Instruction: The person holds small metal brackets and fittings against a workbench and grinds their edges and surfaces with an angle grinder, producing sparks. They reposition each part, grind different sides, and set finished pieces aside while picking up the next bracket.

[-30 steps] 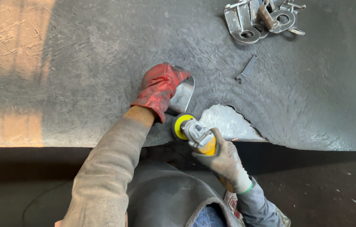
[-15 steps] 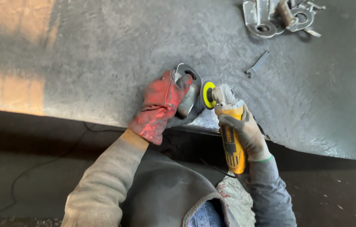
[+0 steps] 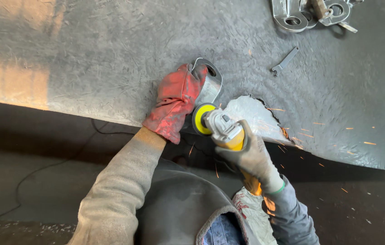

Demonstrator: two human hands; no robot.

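Observation:
My left hand [image 3: 177,100], in a worn red glove, presses down on a shiny curved metal bracket [image 3: 210,82] that lies near the front edge of a dark steel table [image 3: 111,54]. My right hand [image 3: 250,156], in a grey glove, grips the body of a yellow angle grinder [image 3: 225,131]. The grinder's yellow disc [image 3: 200,118] touches the bracket's near edge. Orange sparks [image 3: 301,136] fly off to the right across the table.
A small flat spanner [image 3: 285,60] lies on the table right of the bracket. Several shiny metal brackets [image 3: 308,13] are piled at the far right corner. A bright ground patch [image 3: 256,115] marks the table edge. A black cable [image 3: 42,168] runs over the floor below.
The grinder has swung from pointing down along my arm to lying across the table edge, its disc now lower on the bracket. Sparks have appeared at the right.

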